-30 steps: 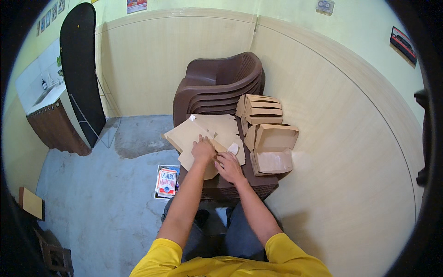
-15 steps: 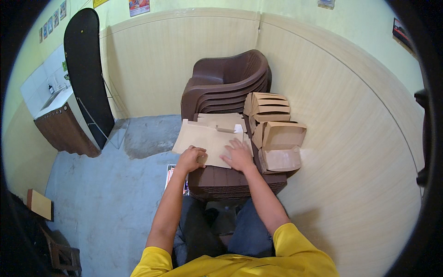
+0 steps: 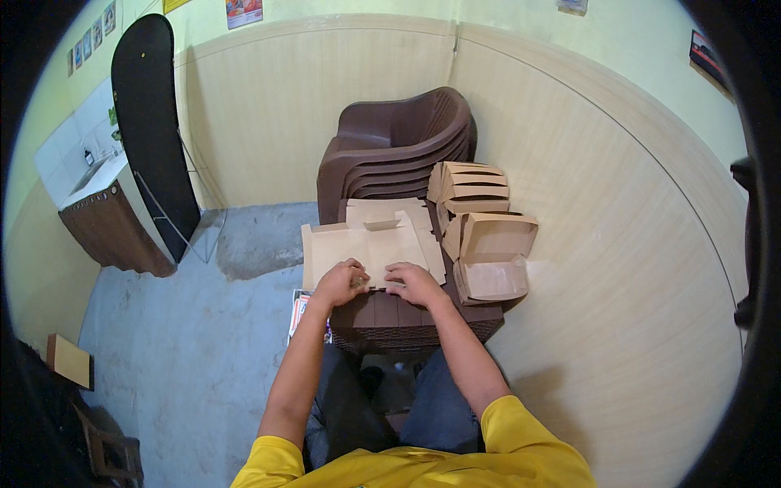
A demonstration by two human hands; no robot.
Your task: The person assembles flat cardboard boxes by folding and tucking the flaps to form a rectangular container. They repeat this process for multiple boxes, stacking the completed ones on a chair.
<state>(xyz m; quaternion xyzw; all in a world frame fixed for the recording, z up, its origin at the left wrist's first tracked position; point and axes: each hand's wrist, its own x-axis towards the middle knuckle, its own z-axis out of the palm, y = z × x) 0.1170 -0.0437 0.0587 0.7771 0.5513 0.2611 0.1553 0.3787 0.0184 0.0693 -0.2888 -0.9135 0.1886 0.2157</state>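
Note:
A flat brown cardboard box blank [image 3: 346, 248] lies on the dark brown woven-look plastic table [image 3: 407, 313], a small flap raised at its far side. Both my hands are at its near edge, a short gap between them. The fingers of my left hand [image 3: 342, 283] are curled over that edge, left of its middle. My right hand [image 3: 413, 285] pinches the same edge further right; the fingertips of both are partly hidden. Beneath this blank, more flat cardboard [image 3: 389, 210] shows at the far and right sides.
At the table's right side stand an open folded cardboard box [image 3: 498, 260] and a stack of folded boxes [image 3: 476, 187] behind it. Stacked brown plastic chairs [image 3: 390, 154] rise beyond the table. Printed papers [image 3: 298, 315] stick out at its left. A black ironing-board-shaped panel [image 3: 150, 122] leans far left.
The cardboard blank has turned and come down flatter, squarer to the table. My right hand has drawn back from the sheet's surface to its near edge; my left hand has shifted slightly right.

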